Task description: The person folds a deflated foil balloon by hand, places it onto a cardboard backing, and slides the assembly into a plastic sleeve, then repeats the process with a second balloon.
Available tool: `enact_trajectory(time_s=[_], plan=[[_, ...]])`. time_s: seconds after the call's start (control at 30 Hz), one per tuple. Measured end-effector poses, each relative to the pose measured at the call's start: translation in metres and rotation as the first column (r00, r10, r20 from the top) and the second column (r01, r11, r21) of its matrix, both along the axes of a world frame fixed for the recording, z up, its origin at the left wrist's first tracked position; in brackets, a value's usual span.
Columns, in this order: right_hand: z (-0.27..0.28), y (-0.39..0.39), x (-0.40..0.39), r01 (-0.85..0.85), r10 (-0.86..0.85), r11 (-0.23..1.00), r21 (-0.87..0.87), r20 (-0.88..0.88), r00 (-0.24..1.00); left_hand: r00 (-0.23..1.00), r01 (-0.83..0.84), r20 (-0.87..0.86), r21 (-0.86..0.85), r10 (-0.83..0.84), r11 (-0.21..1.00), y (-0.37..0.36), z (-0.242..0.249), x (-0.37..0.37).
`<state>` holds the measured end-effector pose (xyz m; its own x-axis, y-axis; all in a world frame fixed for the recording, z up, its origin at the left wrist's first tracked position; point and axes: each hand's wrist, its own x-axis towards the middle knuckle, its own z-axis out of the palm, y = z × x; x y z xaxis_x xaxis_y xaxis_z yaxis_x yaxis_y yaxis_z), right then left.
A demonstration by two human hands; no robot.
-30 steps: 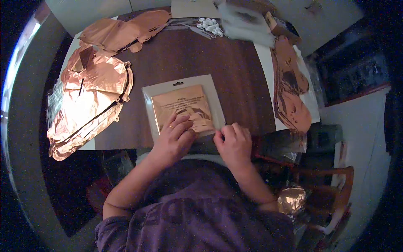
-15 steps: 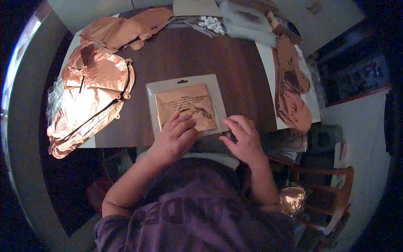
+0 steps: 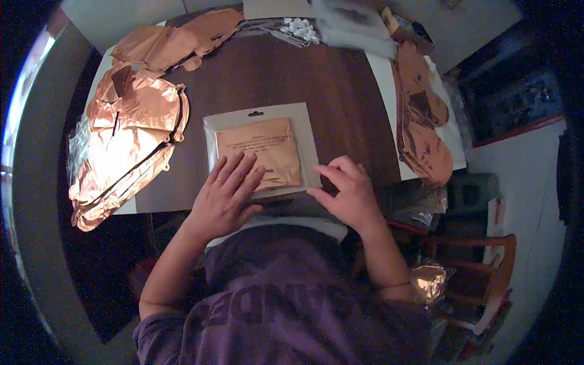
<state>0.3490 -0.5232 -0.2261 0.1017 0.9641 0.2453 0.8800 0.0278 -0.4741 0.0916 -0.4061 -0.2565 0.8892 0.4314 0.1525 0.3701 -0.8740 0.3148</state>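
A flat clear packet with a white backing (image 3: 311,140) and a hang hole lies on the dark table in front of me. Inside it is a folded copper-coloured foil sheet (image 3: 274,143) with small printed text, too blurred to read. My left hand (image 3: 228,194) rests flat over the packet's lower left part, fingers spread and a ring on one of them. At the lower right corner of the packet is my right hand (image 3: 348,193). Its thumb and forefinger are apart, with the fingertips at the packet's edge; nothing is gripped between them.
Large flat copper foil shapes lie at the left (image 3: 131,131), back left (image 3: 176,42) and right (image 3: 420,115) of the table (image 3: 274,73). White bits (image 3: 299,29) and clear plastic (image 3: 353,27) are at the back. A wooden chair (image 3: 502,267) stands at the right.
My left hand has moved left and flattened out, uncovering more of the foil. The right hand stays by the packet's corner. The whole view has shifted a little.
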Motion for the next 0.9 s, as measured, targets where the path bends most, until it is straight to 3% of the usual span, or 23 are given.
enact_trajectory(time_s=[0.1, 0.3, 0.4, 0.5, 0.7, 0.9], plan=[[-0.008, 0.002, -0.003, -0.033, 0.03, 0.999, 0.023, 0.118, 0.993, 1.0, -0.005, 0.001, 0.023, 0.005, 1.0, 0.001, 0.001, 0.001], [-0.018, 0.007, -0.002, 0.058, -0.057, 0.998, -0.037, 0.025, 0.998, 1.0, -0.002, -0.031, 0.045, 0.003, 0.999, 0.002, 0.002, 0.003], [-0.021, -0.001, -0.002, 0.053, -0.059, 0.994, 0.097, 0.061, 0.996, 1.0, -0.007, -0.019, 0.046, 0.008, 0.999, 0.0, 0.006, 0.004], [-0.022, -0.019, 0.008, -0.08, 0.058, 0.981, 0.178, 0.124, 0.99, 0.999, 0.04, 0.026, 0.038, -0.041, 0.998, -0.005, 0.013, 0.014], [-0.012, -0.016, 0.016, -0.18, 0.152, 0.978, 0.109, 0.227, 0.962, 0.969, 0.238, 0.049, 0.07, -0.242, 0.969, -0.001, 0.006, 0.054], [0.004, -0.017, 0.026, -0.206, 0.214, 0.975, -0.087, 0.094, 0.972, 0.963, 0.271, -0.006, 0.053, -0.271, 0.961, 0.002, 0.008, 0.048]])
